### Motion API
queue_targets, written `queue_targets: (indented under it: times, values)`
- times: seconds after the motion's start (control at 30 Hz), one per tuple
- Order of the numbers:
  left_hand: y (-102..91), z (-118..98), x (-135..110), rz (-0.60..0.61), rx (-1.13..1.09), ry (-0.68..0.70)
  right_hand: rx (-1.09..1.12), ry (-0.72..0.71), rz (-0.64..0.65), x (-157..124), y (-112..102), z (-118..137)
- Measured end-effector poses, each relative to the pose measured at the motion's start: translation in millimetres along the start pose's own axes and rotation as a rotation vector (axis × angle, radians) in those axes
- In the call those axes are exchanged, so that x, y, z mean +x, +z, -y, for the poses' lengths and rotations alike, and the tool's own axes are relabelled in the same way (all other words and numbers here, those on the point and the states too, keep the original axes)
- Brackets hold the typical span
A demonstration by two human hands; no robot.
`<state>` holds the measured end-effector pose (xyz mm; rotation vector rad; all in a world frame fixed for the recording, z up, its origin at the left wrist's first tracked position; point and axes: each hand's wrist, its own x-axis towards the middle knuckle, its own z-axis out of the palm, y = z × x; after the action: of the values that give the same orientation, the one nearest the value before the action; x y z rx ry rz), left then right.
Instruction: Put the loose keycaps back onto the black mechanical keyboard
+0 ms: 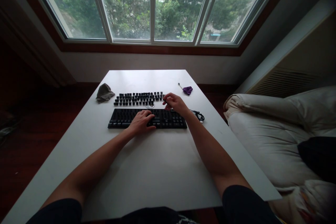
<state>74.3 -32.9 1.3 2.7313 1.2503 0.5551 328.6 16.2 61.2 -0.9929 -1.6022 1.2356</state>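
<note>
A black keyboard [120, 120] lies across the middle of the white table [157, 168]. My left hand [141, 121] rests flat on its keys, fingers stretched out and holding nothing. Behind the keyboard stand rows of loose black keycaps [133, 98]. At the right end of those rows, my right hand [174, 103] is raised over the keyboard's back edge, thumb and fingers pinched on a small dark keycap [164, 102]. Part of a round, ring-shaped thing [149, 106] shows between the keycaps and the keyboard; I cannot make out its kind.
A grey cloth [105, 93] sits at the table's left edge. Farther back on the right are a purple cloth [187, 90] and a thin brush-like stick [180, 85]. A coiled black cable [198, 115] lies right of the keyboard. Beyond the table is a pale sofa [267, 140].
</note>
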Motion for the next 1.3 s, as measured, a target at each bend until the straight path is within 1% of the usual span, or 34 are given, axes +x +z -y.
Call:
queue_targets:
  times: [0.1, 0.17, 0.23, 0.3, 0.4, 0.5, 0.6, 0.67, 0.73, 0.9, 1.03, 1.2, 1.3]
  values:
    - [2.4, -3, 1, -0.005, -0.011, -0.005, 0.1, 0.039, 0.007, 0, -1, 4]
    - [3.7, -6, 2, -0.007, -0.02, -0.005, 0.149, 0.067, 0.046, 0, 0, 7]
    - [4.6, -11, 4, -0.011, -0.024, -0.004, 0.168, 0.057, 0.093, -1, 1, 9]
    - [5.1, -15, 5, -0.008, -0.023, -0.004, 0.148, 0.012, 0.115, -2, 3, 9]
    - [5.2, -18, 6, -0.004, -0.017, -0.005, 0.054, -0.025, 0.11, -2, 4, 6]
    - [5.1, -18, 5, -0.006, -0.016, -0.008, -0.092, 0.046, 0.14, 0, 0, 2]
    - [5.2, -17, 4, -0.013, -0.023, -0.013, -0.271, 0.12, 0.224, 1, -4, -1]
    - [5.4, -17, 4, -0.014, -0.025, -0.019, -0.386, 0.142, 0.269, 1, -5, -3]
    - [5.5, -16, 4, -0.013, -0.026, -0.023, -0.464, 0.155, 0.275, 0, -4, -4]
    - [6.0, -16, 4, -0.019, -0.033, -0.024, -0.568, 0.158, 0.235, -5, 1, -3]
    - [6.3, -16, 4, -0.025, -0.033, -0.027, -0.641, 0.123, 0.18, -6, 6, -1]
    - [6.7, -16, 4, -0.029, -0.023, -0.019, -0.667, 0.142, 0.236, -7, 9, -2]
    - [7.2, -15, 3, -0.031, -0.025, -0.022, -0.644, 0.165, 0.24, -8, 7, -3]
